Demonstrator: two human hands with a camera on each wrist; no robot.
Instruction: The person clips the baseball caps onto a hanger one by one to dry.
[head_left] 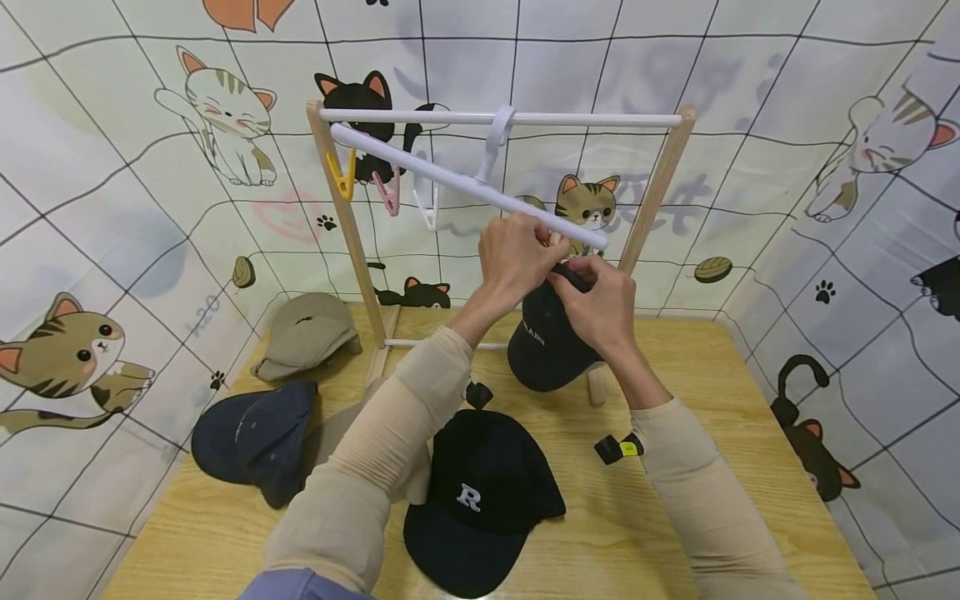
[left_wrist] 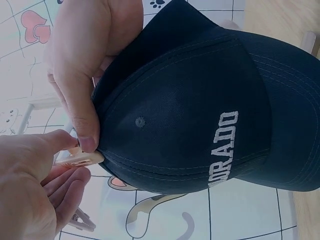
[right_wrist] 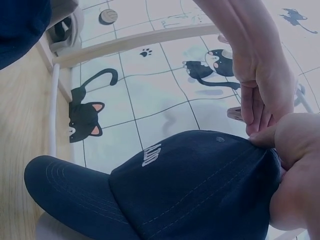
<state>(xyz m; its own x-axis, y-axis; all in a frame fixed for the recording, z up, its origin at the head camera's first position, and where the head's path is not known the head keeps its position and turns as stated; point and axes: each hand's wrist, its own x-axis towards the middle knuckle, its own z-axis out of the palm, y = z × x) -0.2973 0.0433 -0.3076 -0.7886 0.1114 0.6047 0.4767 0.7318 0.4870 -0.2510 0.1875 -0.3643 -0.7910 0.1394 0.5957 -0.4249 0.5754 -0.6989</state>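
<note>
My right hand (head_left: 600, 308) grips the crown edge of a dark navy cap (head_left: 551, 342) with white lettering, its brim hanging downward in the head view. In the left wrist view, my left hand (left_wrist: 25, 180) pinches a pale peach clothespin (left_wrist: 82, 159), whose tip is right at the cap's edge. The right thumb presses beside that tip. Just above both hands, a pale lavender hanger bar (head_left: 465, 185) slants down to the right. A yellow clothespin (head_left: 342, 175), a pink one (head_left: 387, 192) and a white one (head_left: 427, 208) hang from its left part.
The hanger hooks over the top rail (head_left: 412, 117) of a wooden-sided rack (head_left: 652, 192). On the table (head_left: 675, 517) lie a black cap (head_left: 480, 492) with a white R, a navy cap (head_left: 258, 437) and a beige cap (head_left: 307, 333). My left arm partly hides another beige cap (head_left: 412, 479).
</note>
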